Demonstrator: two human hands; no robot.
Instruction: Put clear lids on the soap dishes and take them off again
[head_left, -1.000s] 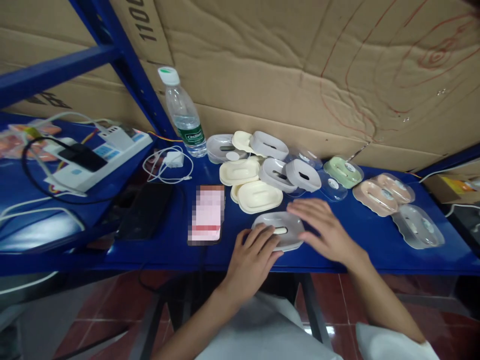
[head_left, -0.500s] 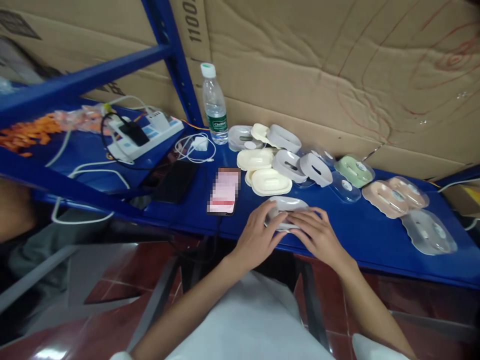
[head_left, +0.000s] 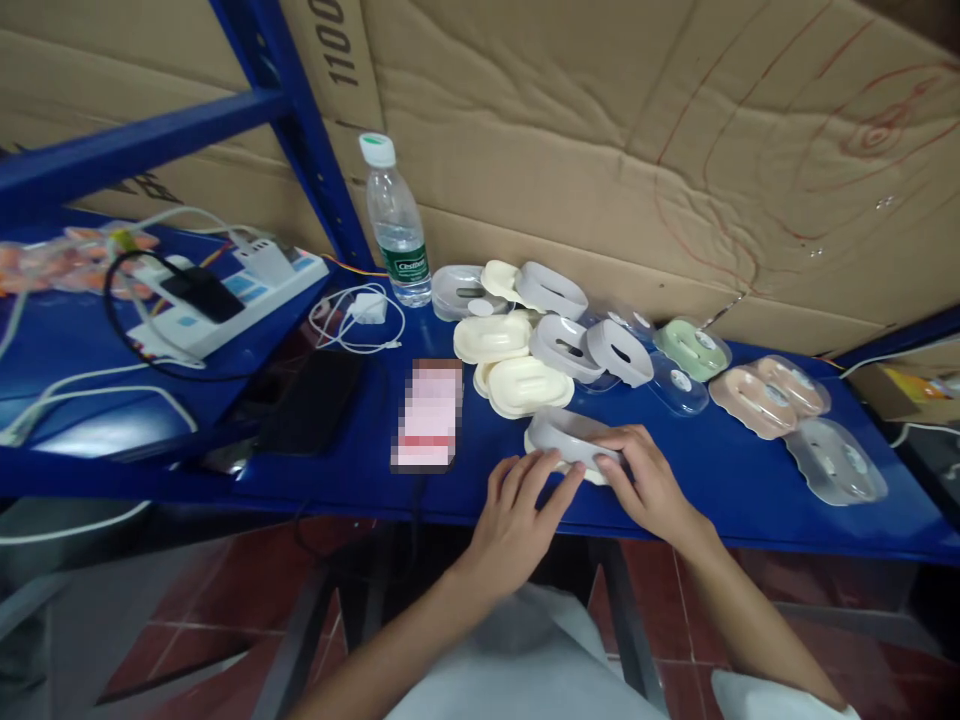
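A grey oval plastic dish (head_left: 566,428) lies at the desk's front edge, its far side tilted up. Beneath it shows the rim of a cream-coloured piece (head_left: 596,478). My left hand (head_left: 517,510) has its curled fingertips on the near left side of the dish, with the thumb at its front. My right hand (head_left: 646,482) grips the right end, thumb on the near side and fingers over the top. Just behind are cream oval pieces (head_left: 529,388) and more grey oval dishes (head_left: 619,353). The fingers hide part of the dish's near wall.
A phone (head_left: 429,415) lies left of my hands, with a water bottle (head_left: 401,230) behind it. Farther left are a charger with a white cable (head_left: 367,308) and a power strip (head_left: 180,330). Peach (head_left: 754,395), green (head_left: 691,348) and grey (head_left: 836,462) packed dishes lie at right.
The grey dish has tilted, and a cream rim now shows under it. My right hand has shifted to its right end and my left hand has moved down its near side. The view has shifted.
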